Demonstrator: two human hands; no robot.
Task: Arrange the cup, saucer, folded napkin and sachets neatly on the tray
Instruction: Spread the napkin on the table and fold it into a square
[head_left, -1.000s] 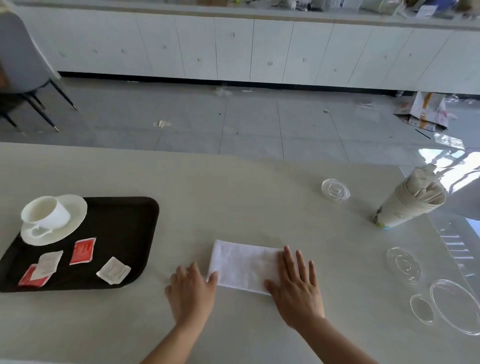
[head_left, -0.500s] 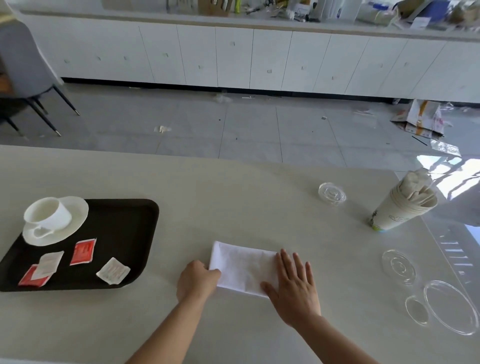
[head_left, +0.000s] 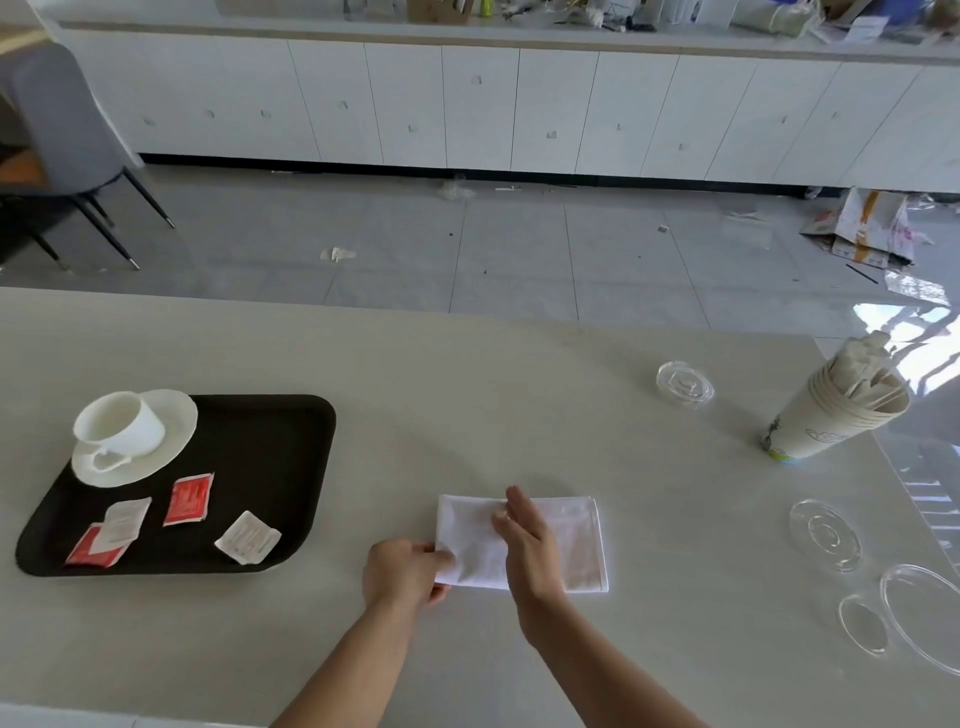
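**Napkin the last piece off the tray**

On the bench (head_left: 519, 395), to the right of the black tray (head_left: 291, 415), the white napkin (head_left: 571, 545) lies folded into a rectangle, and it is the one task item we have not yet placed. Our left hand (head_left: 402, 571) has its fingers closed in a pinch on the napkin's near-left corner. Our right hand (head_left: 524, 540) is open, fingers straight and together, set edge-down across the middle of the cloth and gripping nothing.

On the tray, the cup (head_left: 122, 423) sits on its saucer (head_left: 171, 441) at the far-left corner. The sachets (head_left: 188, 500) lie in front of it, two red and two white, loosely scattered, with one white overlapping a red.

We judge the task over halfway: the napkin still needs finishing and moving onto the tray's bare right side, and the sachets want straightening.
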